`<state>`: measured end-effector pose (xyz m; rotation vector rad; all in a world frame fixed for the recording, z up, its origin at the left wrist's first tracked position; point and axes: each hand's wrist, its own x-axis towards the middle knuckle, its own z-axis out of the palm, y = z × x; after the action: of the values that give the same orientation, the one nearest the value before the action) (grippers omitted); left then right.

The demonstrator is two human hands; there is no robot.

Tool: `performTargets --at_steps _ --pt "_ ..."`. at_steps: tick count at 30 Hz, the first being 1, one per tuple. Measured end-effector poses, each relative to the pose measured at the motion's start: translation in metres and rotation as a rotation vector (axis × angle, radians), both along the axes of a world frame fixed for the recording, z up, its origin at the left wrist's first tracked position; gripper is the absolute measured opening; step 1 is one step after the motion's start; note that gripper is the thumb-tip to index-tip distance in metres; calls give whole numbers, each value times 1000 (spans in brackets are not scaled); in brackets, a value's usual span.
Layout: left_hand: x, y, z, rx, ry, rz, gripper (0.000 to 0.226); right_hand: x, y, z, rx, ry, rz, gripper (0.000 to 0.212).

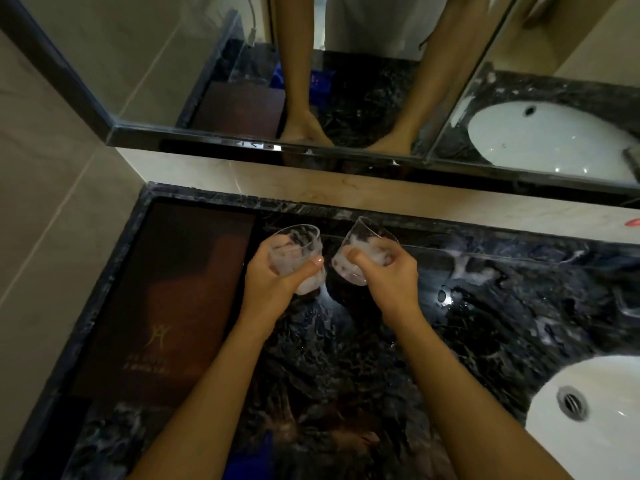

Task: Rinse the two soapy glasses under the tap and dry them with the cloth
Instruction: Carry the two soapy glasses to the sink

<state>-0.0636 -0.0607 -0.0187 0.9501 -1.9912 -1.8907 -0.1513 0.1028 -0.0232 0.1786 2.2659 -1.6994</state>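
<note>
Both hands were full, well left of the white oval basin (609, 382). The left hand (273, 282) had its fingers and thumb wrapped around one clear foam-streaked tumbler (298, 244). The right hand (391, 275) clutched the second soapy tumbler (363, 237), which tilted toward the first with the rims near but apart. With suds all through both, rinsing looked not yet begun and drying further off. No tap showed. I couldn't tell whether the blue patch (249, 462) near the front edge was the cloth. Open black marble counter (502, 327) ran from the glasses to the basin. A brown mat (166, 306) lay farther left, and the mirror ledge (346, 150) overhung the back.
</note>
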Motion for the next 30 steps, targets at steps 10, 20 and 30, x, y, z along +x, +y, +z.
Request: performTargets --at_steps 10,20,30 --pt "39 41 66 152 48 -54 55 35 58 56 -52 -34 17 62" --pt "96 151 132 134 72 -93 46 95 167 115 -32 42 102 56" --pt "171 265 172 17 87 -107 46 165 294 168 -8 127 187 42"
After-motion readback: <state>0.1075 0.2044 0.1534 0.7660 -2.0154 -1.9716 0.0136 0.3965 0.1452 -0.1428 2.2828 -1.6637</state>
